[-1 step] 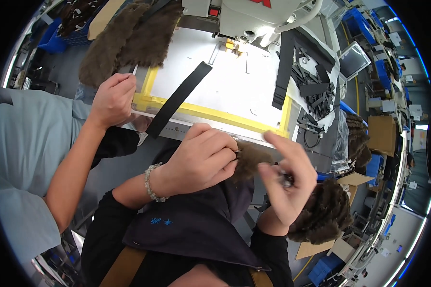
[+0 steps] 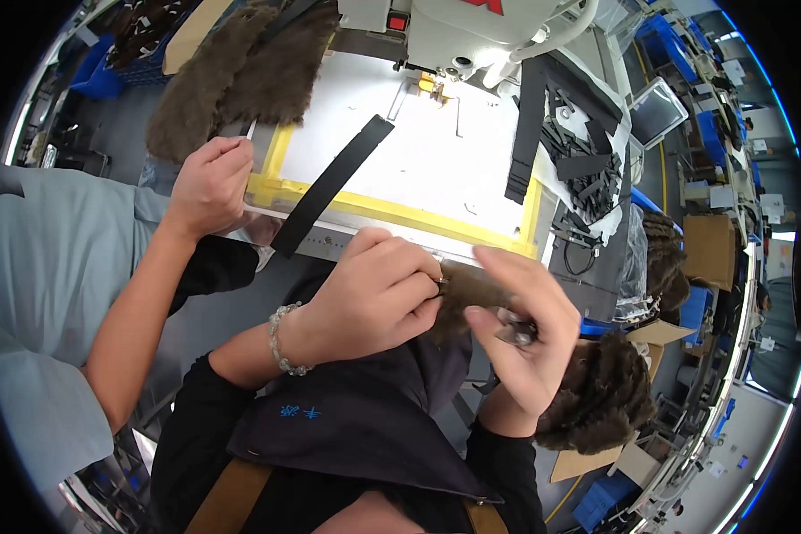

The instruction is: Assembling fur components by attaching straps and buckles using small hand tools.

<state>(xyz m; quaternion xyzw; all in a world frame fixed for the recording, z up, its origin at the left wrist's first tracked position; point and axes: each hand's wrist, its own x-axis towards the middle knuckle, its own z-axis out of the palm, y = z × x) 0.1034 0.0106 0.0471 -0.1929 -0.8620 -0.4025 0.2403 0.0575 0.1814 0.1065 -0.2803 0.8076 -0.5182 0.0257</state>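
My left hand point(image 2: 369, 298), with a beaded bracelet at the wrist, is closed on the edge of a brown fur piece point(image 2: 472, 298) above my lap. On the right, my right hand point(image 2: 538, 334) curls its lower fingers round a small silver metal tool point(image 2: 516, 327). Its thumb and forefinger are apart beside the fur. My palm hides much of the tool, so its kind is unclear. Beyond my left hand, a black strip point(image 2: 334, 185) lies slantwise across the yellow-taped border of a white work plate point(image 2: 427, 169) and overhangs the near edge.
A white sewing machine point(image 2: 472, 40) stands over the plate. At left, another person's fist point(image 2: 212, 182) rests by the table edge, near brown fur pieces point(image 2: 276, 71). Black strips and scraps point(image 2: 587, 169) lie at right. A brown fur pile point(image 2: 601, 396) sits beside my right arm.
My right hand has shifted slightly left, closer to the fur, with the metal tool still in it. My left hand has barely moved.
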